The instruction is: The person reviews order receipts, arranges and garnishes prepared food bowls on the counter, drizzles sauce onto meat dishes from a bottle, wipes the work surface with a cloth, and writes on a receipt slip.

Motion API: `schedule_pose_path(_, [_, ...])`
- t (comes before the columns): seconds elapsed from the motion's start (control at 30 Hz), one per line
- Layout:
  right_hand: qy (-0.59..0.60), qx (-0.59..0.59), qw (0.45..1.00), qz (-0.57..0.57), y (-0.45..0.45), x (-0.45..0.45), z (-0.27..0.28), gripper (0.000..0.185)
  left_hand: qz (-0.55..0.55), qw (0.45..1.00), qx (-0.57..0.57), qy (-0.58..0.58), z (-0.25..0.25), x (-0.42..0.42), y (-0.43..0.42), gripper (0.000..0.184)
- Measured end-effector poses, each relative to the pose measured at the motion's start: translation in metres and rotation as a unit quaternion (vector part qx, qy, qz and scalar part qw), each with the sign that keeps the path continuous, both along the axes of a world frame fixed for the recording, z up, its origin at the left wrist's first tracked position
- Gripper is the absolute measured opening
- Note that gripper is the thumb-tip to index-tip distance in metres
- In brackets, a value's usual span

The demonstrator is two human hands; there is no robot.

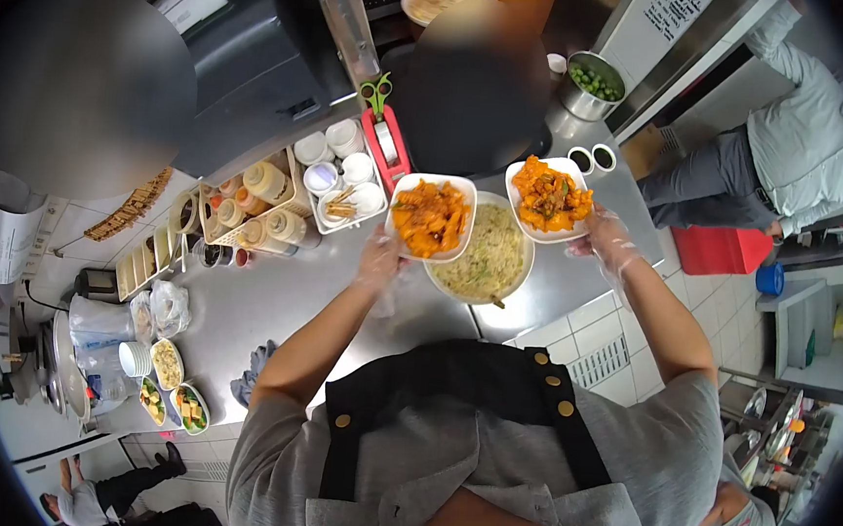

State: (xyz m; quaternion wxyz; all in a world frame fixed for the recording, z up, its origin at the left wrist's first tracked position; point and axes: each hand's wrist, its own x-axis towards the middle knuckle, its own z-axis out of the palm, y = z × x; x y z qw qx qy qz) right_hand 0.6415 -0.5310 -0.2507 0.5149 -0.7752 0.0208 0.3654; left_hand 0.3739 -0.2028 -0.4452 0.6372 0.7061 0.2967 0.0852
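My left hand, in a clear plastic glove, grips the lower left edge of a white dish heaped with orange saucy pieces. My right hand, gloved the same way, is closed on the right edge of a second white dish with similar orange food and green bits on top. Between and below the two dishes is a large round bowl of fried rice; the left dish overlaps its left rim. The fingers under both dishes are partly hidden.
Left of the dishes stand a tray of white cups, a red tape dispenser with green-handled scissors, and a basket of squeeze bottles. Two dark sauce cups and a pot of green limes are at right. Other people stand around.
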Motion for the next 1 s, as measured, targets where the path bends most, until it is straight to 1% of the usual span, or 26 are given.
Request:
schedule_pose_path(0.03, [-0.005,0.002,1.0,0.005,0.005,0.019,-0.012,0.04,-0.052,0.991,0.118,-0.028,-0.035,0.027,0.004,0.031])
schedule_pose_path(0.1, [-0.014,0.019,1.0,0.002,0.02,0.058,-0.038,0.036,-0.095,0.965,0.237,-0.058,-0.028,0.082,-0.002,0.031])
schedule_pose_path(0.13, [-0.017,0.017,1.0,0.008,0.031,0.076,-0.053,0.036,0.033,0.998,0.049,-0.005,0.01,0.108,-0.018,0.029])
schedule_pose_path(0.17, [-0.026,0.033,0.999,-0.008,0.045,0.094,-0.067,0.034,0.094,0.994,-0.052,0.021,0.025,0.13,-0.024,0.029])
schedule_pose_path(0.2, [-0.034,0.048,0.998,-0.022,0.058,0.111,-0.081,0.033,0.168,0.974,-0.148,0.041,0.04,0.151,-0.029,0.028])
schedule_pose_path(0.27, [-0.018,0.038,0.999,-0.002,0.085,0.151,-0.102,0.032,0.194,0.963,-0.092,0.161,0.045,0.18,-0.024,0.025])
schedule_pose_path(0.3, [0.002,0.031,0.999,0.007,0.098,0.165,-0.114,0.031,0.208,0.96,-0.098,0.157,0.047,0.19,-0.019,0.025])
schedule_pose_path(0.33, [0.008,0.053,0.998,0.026,0.108,0.178,-0.125,0.031,-0.058,0.923,0.257,0.279,0.049,0.196,-0.012,0.025])
schedule_pose_path(0.37, [0.006,0.054,0.997,0.052,0.118,0.19,-0.136,0.032,-0.314,0.688,0.553,0.349,0.05,0.201,-0.006,0.026])
schedule_pose_path(0.4, [-0.007,0.042,0.996,0.082,0.123,0.2,-0.149,0.034,-0.313,0.694,0.537,0.363,0.062,0.204,-0.006,0.034])
schedule_pose_path(0.47, [-0.042,0.019,0.987,0.151,0.128,0.219,-0.176,0.036,-0.261,0.734,0.486,0.396,-0.052,0.237,0.03,0.024])
schedule_pose_path(0.5, [-0.049,0.024,0.985,0.166,0.131,0.225,-0.188,0.038,-0.243,0.722,0.509,0.4,-0.04,0.244,0.023,0.032])
schedule_pose_path(0.57, [0.036,0.07,0.991,0.11,0.14,0.238,-0.22,0.036,-0.322,0.698,0.519,0.374,0.025,0.228,0.012,0.041])
schedule_pose_path(0.6, [0.045,0.164,0.982,0.087,0.136,0.221,-0.207,0.033,-0.331,0.714,0.51,0.348,0.035,0.224,0.012,0.04])
schedule_pose_path(0.67, [-0.025,-0.023,0.997,0.067,0.132,0.197,-0.155,0.025,-0.298,0.772,0.463,0.318,-0.024,0.224,0.027,0.018])
schedule_pose_path(0.7, [-0.264,-0.162,0.944,0.111,0.132,0.19,-0.153,0.022,-0.291,0.771,0.466,0.321,-0.012,0.205,0.018,0.018])
schedule_pose_path(0.73, [-0.481,-0.289,0.816,0.141,0.13,0.192,-0.156,0.02,-0.25,0.769,0.533,0.249,0.016,0.181,0.001,0.024])
schedule_pose_path(0.77, [-0.655,-0.203,0.706,0.175,0.13,0.188,-0.145,0.02,-0.164,0.864,0.437,0.188,0.031,0.154,-0.014,0.025])
schedule_pose_path(0.8, [-0.811,-0.147,0.537,0.178,0.129,0.184,-0.134,0.021,-0.077,0.934,0.335,0.102,0.047,0.127,-0.028,0.027])
schedule_pose_path(0.83, [-0.727,-0.078,0.661,0.171,0.137,0.142,-0.088,0.02,-0.021,0.978,0.201,0.048,0.055,0.094,-0.036,0.026])
schedule_pose_path(0.87, [-0.622,0.017,0.771,0.134,0.146,0.092,-0.031,0.019,0.045,0.997,0.068,-0.015,0.063,0.06,-0.044,0.027])
schedule_pose_path(0.9, [-0.521,0.101,0.845,0.071,0.156,0.041,0.026,0.018,0.03,0.994,0.097,-0.047,0.073,0.022,-0.048,0.03])
schedule_pose_path(0.97, [-0.598,0.152,0.783,0.077,0.166,-0.018,0.071,0.014,0.04,0.999,-0.028,0.003,0.094,-0.045,-0.048,0.031])
schedule_pose_path(1.0, [-0.665,0.201,0.714,0.087,0.171,-0.044,0.087,0.019,0.038,0.999,-0.028,0.001,0.086,-0.078,-0.044,0.031])
